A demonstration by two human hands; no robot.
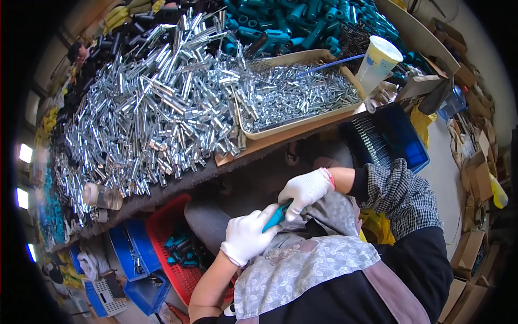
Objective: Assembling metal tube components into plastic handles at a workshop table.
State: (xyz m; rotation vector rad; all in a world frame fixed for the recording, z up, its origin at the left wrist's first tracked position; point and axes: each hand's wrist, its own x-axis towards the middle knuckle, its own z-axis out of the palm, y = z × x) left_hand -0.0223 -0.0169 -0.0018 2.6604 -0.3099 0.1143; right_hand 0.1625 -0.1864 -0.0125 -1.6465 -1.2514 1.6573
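Above my lap, both hands in white gloves meet around a teal plastic handle (276, 217). My left hand (248, 236) wraps its lower end, fingers closed. My right hand (306, 190) grips the upper end with the thumb pressed along it. Most of the handle is hidden by the gloves, so I cannot tell whether a metal part sits in it. Beneath the hands lies the floral apron (307, 270) on my lap. Just left of my left arm stands a red basket (154, 237) with teal handles inside.
A heap of shiny metal shafts (156, 102) covers the bench. Beside it are a tray of small metal pieces (245, 132), a plastic cup (377, 65) and teal handles (302, 21). A blue crate (418, 146) stands right, blue bins (132, 254) lower left, cardboard boxes (477, 175) far right.
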